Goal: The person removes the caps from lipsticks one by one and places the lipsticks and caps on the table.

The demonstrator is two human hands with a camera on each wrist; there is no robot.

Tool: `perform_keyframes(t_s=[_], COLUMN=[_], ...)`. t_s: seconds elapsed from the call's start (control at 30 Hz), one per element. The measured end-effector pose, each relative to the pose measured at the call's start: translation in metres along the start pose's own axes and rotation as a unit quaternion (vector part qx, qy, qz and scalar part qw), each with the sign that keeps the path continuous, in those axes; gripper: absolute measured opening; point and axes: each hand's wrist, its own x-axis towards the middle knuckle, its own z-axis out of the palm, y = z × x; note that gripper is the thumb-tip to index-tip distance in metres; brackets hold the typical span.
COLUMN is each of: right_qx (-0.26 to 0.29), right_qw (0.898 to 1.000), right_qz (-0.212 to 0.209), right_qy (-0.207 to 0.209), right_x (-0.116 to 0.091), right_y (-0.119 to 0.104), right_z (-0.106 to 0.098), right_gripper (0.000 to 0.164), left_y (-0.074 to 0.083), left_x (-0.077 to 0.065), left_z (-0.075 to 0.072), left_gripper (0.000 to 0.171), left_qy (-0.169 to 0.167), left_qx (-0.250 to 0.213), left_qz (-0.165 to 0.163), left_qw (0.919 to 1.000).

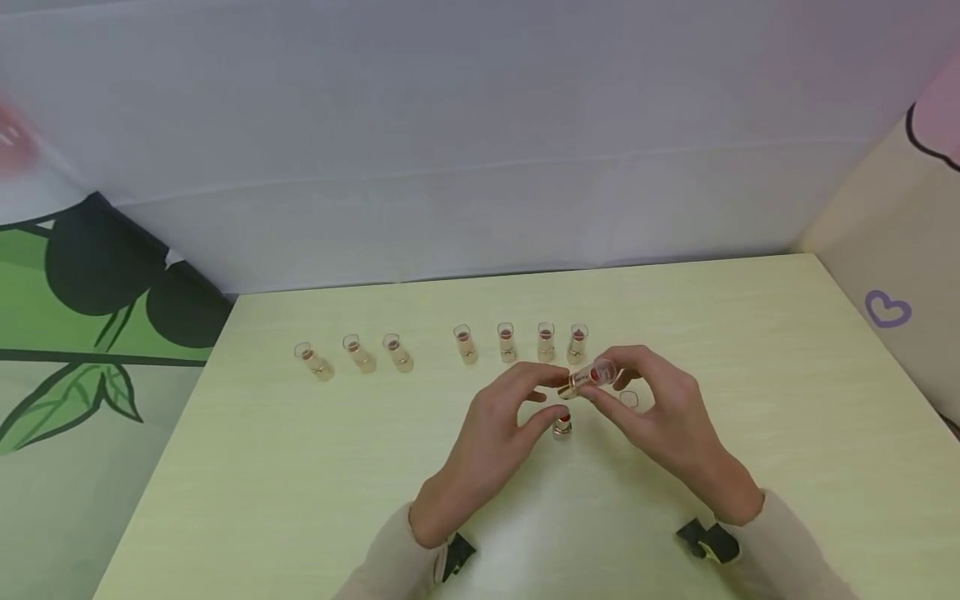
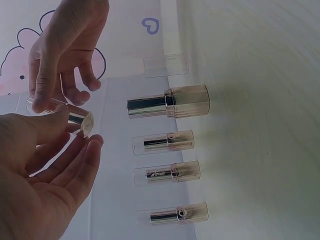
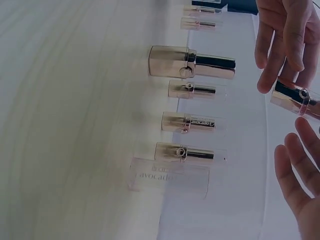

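Note:
My right hand point(image 1: 667, 404) pinches a lipstick point(image 1: 582, 380) with a clear cap between thumb and fingers, tilted above the table. My left hand point(image 1: 495, 425) is at its gold base, index fingertip right beside it, thumb spread apart below. Beneath the hands, an uncapped lipstick point(image 1: 562, 428) with a red tip stands upright; its pale base and gold tube show in the left wrist view. A loose clear cap point(image 1: 628, 399) stands to its right, partly behind my right hand in the head view, with lettering visible in the right wrist view.
Behind my hands, several capped lipsticks point(image 1: 507, 342) stand in a row on the pale yellow table point(image 1: 300, 483). Three more capped lipsticks point(image 1: 359, 353) stand farther left. A white cloth wall point(image 1: 450, 225) rises at the table's back edge.

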Motion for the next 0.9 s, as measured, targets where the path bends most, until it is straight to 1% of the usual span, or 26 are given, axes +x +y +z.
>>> perform_keyframes(t_s=[0.13,0.33,0.6,0.77,0.9], right_qx=[0.011,0.028,0.048,0.08,0.095], right_qw=[1.0,0.999,0.998,0.996,0.995], right_qz=[-0.006,-0.027,-0.03,-0.03,-0.028], right_qy=[0.01,0.027,0.028,0.024,0.022], right_x=[0.0,0.001,0.0,-0.001,-0.002], right_y=[-0.002,-0.005,-0.008,-0.01,-0.011], right_z=[0.002,0.005,0.008,0.009,0.009], right_gripper=[0.045,0.047,0.047,0.046,0.046], left_y=[-0.001,-0.001,0.0,0.001,0.001], left_x=[0.0,-0.001,-0.001,-0.002,-0.002], left_z=[0.001,0.002,0.002,0.002,0.001], left_gripper=[0.039,0.038,0.032,0.029,0.029], left_qy=[0.001,0.004,0.009,0.015,0.018], left_qx=[-0.005,-0.013,-0.019,-0.019,-0.018], left_qz=[0.004,0.01,0.02,0.026,0.028], left_qw=[1.0,0.9999,0.9996,0.9994,0.9993])
